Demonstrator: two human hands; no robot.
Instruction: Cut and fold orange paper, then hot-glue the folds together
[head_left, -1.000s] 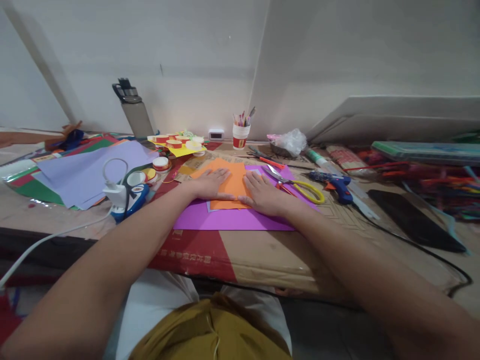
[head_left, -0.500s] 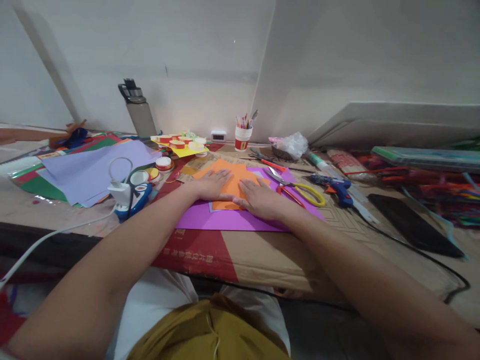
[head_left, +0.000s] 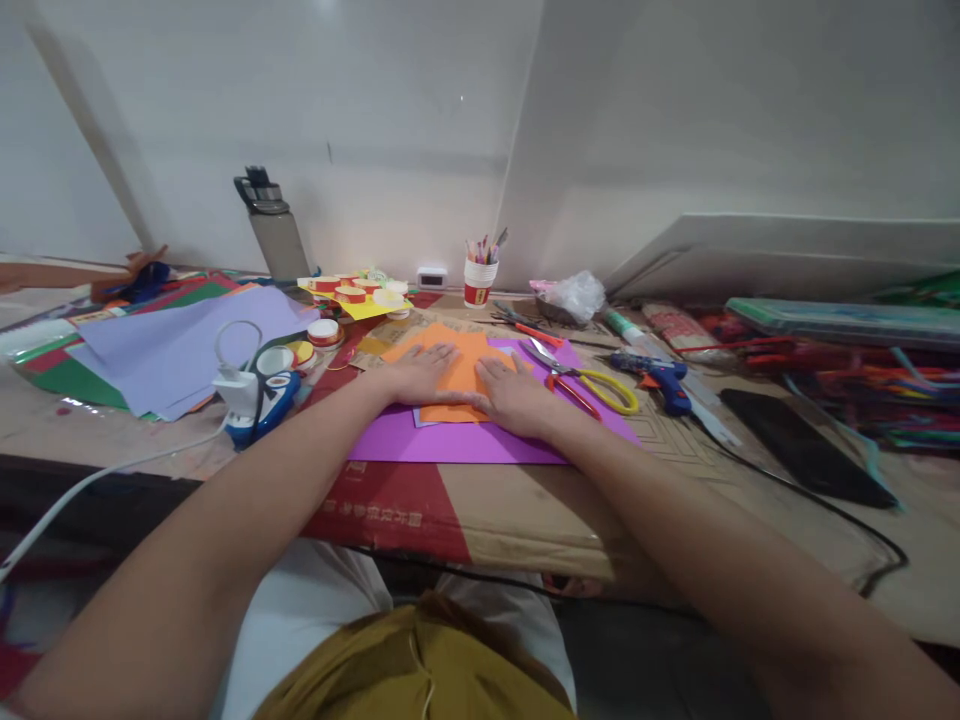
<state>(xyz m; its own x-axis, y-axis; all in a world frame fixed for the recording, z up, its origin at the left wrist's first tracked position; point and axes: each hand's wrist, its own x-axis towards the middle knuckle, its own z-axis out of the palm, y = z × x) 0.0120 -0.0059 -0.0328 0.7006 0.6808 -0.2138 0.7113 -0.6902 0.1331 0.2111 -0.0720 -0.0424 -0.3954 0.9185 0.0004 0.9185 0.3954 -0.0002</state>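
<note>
Both hands lie flat on an orange sheet of paper (head_left: 459, 365). My left hand (head_left: 420, 375) presses on its left part, fingers stretched out toward the wall. On the right part rests my right hand (head_left: 514, 393), fingers also extended, its thumb close to the left thumb. Beneath the orange paper is a larger purple sheet (head_left: 457, 445), and a sliver of pale paper shows between them. Scissors with yellow handles (head_left: 611, 390) lie on the purple sheet, just right of my right hand. A red-handled tool (head_left: 574, 395) lies beside them, partly covered.
A blue glue gun (head_left: 664, 380) and a black phone-like slab (head_left: 806, 445) lie to the right. Leftward are lilac sheets (head_left: 187, 340), a blue power strip (head_left: 262, 410) and tape rolls (head_left: 324, 333). A paper cup of pens (head_left: 480, 285) and a bottle (head_left: 276, 235) stand near the wall.
The view has shifted slightly, moving most things a little left in the picture. Both hands stay flat on the orange paper.
</note>
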